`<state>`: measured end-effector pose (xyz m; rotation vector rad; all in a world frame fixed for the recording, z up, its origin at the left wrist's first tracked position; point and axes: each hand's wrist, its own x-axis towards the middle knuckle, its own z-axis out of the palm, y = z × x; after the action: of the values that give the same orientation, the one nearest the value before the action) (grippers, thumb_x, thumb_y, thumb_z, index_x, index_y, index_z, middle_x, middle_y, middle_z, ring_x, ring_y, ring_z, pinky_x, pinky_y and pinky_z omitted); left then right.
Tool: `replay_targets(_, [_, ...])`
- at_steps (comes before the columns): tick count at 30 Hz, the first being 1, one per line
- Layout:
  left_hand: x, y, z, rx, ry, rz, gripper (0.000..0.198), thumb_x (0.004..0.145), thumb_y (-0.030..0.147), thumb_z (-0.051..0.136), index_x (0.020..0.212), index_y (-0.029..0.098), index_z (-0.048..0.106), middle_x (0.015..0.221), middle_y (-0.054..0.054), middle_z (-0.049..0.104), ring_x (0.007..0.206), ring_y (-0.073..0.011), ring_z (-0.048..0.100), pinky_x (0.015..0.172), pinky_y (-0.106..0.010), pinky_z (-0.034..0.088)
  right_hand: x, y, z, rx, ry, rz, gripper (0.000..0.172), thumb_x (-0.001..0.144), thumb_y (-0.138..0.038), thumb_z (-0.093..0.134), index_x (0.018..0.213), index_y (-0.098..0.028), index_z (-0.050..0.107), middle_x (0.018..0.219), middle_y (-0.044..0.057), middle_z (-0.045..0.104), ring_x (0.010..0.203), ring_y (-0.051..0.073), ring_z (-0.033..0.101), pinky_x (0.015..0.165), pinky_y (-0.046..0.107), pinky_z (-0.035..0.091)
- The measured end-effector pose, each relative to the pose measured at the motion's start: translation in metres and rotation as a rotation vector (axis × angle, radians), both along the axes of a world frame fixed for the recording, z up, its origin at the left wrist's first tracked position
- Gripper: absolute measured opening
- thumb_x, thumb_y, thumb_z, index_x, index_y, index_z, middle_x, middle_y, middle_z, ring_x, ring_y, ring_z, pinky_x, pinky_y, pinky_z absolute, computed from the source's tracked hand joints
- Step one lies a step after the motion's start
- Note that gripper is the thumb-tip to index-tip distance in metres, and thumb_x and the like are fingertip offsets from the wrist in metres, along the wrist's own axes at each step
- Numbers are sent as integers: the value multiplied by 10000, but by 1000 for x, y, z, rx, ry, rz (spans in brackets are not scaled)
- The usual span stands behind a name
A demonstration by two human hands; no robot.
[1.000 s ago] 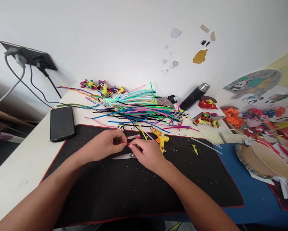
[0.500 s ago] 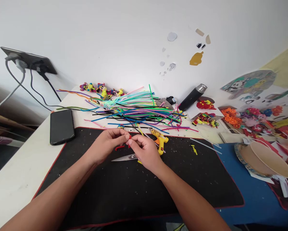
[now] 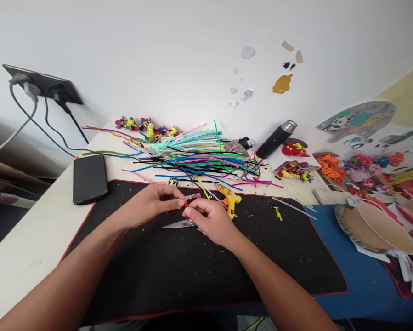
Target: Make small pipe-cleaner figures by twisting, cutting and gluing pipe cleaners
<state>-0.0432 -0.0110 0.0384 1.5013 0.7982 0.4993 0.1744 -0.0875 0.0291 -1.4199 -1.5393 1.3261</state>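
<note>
Between the fingertips of my left hand (image 3: 154, 204) and my right hand (image 3: 211, 220) is a short red pipe cleaner piece (image 3: 186, 205). Both hands are closed in a pinch on it, and the fingers hide part of it. Under them a pair of scissors (image 3: 175, 225) lies on the black mat (image 3: 178, 276), its handles covered by my right hand. A yellow glue gun (image 3: 231, 202) rests just beyond my right hand. Behind the fingers a small pinkish-red item (image 3: 193, 196) shows in part. Short yellow pipe cleaner bits (image 3: 278, 213) lie farther right on the mat.
A heap of coloured pipe cleaners (image 3: 195, 154) spreads along the wall. Small figures (image 3: 147, 128) stand behind it. A phone (image 3: 89, 179) lies at left, below plugged-in cables (image 3: 46, 124). At right are a black flask (image 3: 276, 139), glue sticks (image 3: 294, 207) and a beige bowl (image 3: 381, 227).
My hands have come slightly lower and my fingertips have shifted on the red piece, which now shows more. The pinkish-red item behind them has come into sight.
</note>
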Motion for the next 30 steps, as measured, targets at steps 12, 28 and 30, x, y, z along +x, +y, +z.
replay_targets(12, [-4,-2,2,159,194,-106,364,938,551,671,942,199,766,846,-8,738,748,-174,607,674,-244,452,5,0,-2,20,-121,45,201,971,-362,664,874,-199,729,691,-43,567,614,121,453,578,259,343])
replay_targets(28, [-4,-1,2,211,193,-123,407,950,586,654,946,204,795,853,-26,768,782,-202,659,704,-263,502,10,-2,-2,11,-187,46,214,970,-375,656,844,-210,706,641,-60,538,586,117,439,552,254,317])
replay_targets(30, [-4,-2,0,204,206,-133,395,950,576,652,950,207,794,856,-25,769,784,-203,661,701,-263,496,10,-3,-2,15,-207,53,199,969,-359,662,844,-212,712,630,-64,536,573,113,438,544,253,306])
